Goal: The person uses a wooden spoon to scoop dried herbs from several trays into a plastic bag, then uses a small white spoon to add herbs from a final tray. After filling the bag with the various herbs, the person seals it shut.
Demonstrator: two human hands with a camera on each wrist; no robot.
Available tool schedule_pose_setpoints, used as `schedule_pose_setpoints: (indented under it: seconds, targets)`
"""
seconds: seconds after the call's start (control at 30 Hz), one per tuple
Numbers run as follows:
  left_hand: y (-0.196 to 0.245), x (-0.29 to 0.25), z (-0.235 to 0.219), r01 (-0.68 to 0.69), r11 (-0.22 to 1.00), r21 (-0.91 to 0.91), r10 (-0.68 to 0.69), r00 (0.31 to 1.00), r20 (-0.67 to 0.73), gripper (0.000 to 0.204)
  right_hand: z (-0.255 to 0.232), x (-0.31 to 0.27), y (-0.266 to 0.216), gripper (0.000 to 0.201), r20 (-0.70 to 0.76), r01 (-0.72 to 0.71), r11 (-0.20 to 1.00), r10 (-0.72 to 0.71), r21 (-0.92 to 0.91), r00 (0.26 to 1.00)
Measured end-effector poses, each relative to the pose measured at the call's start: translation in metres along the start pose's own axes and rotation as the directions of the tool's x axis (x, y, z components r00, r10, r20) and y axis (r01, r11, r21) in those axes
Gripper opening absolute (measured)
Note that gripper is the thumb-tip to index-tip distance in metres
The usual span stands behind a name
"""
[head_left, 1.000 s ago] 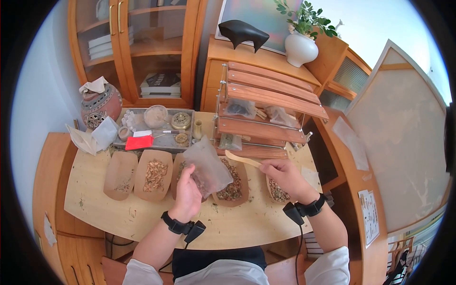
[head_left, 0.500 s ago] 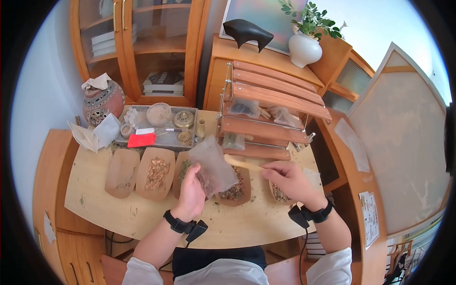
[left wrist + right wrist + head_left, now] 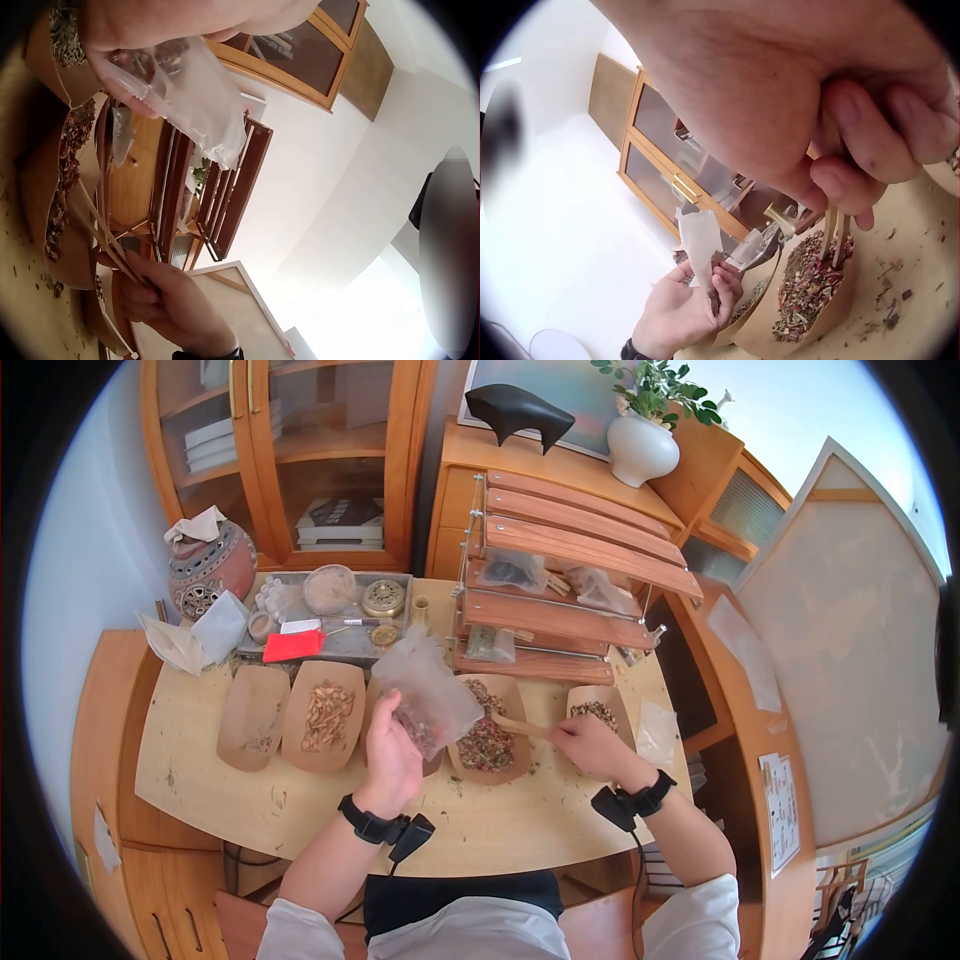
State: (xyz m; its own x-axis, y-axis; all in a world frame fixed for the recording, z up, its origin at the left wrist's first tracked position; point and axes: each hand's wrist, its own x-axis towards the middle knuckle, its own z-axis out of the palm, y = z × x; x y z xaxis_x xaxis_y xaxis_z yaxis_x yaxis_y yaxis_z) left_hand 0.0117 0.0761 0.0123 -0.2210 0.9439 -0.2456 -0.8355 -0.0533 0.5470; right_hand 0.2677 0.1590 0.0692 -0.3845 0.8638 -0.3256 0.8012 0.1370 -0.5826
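Observation:
My left hand (image 3: 393,760) grips a translucent pouch (image 3: 430,695) with some dark reddish bits in its lower part. Between the fingers and thumb of my right hand (image 3: 600,748) is a pale wooden tool (image 3: 522,728); two prongs of it show in the right wrist view (image 3: 829,234). Its tips touch the mixed red and green dried herbs (image 3: 485,745) in a paper tray (image 3: 508,768). The pouch hangs to the left of that tray, over another tray that it and my left hand mostly cover.
Two paper trays (image 3: 243,750) (image 3: 322,750) stand at the left, one holding orange-brown pieces. Another tray (image 3: 600,705) lies beyond my right hand. Behind are a grey tray (image 3: 350,650) of small vessels, a red packet (image 3: 293,646) and a wooden rack (image 3: 560,610).
My right hand has moved down with the wooden tool, whose tips have gone from beside the pouch into the herbs. The pouch in my left hand has shifted slightly left.

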Motion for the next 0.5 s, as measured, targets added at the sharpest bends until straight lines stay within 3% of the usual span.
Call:
schedule_pose_setpoints:
  seconds: [0.23,0.33,0.5]
  targets:
    - [-0.001,0.002,-0.002,-0.004,1.000,0.001,0.004,1.000,0.019,0.047,0.016,0.018,-0.008,0.035,0.008,0.088,0.993,-0.089,0.077,0.996]
    - [0.000,0.002,-0.001,-0.017,1.000,0.005,0.017,0.999,0.037,0.048,0.026,0.022,-0.007,0.033,-0.039,0.145,0.989,-0.145,-0.012,0.989]
    - [0.000,0.001,-0.001,-0.021,1.000,0.007,0.020,0.999,0.043,0.049,0.041,0.017,-0.008,0.033,-0.121,0.116,0.992,-0.120,-0.041,0.985]
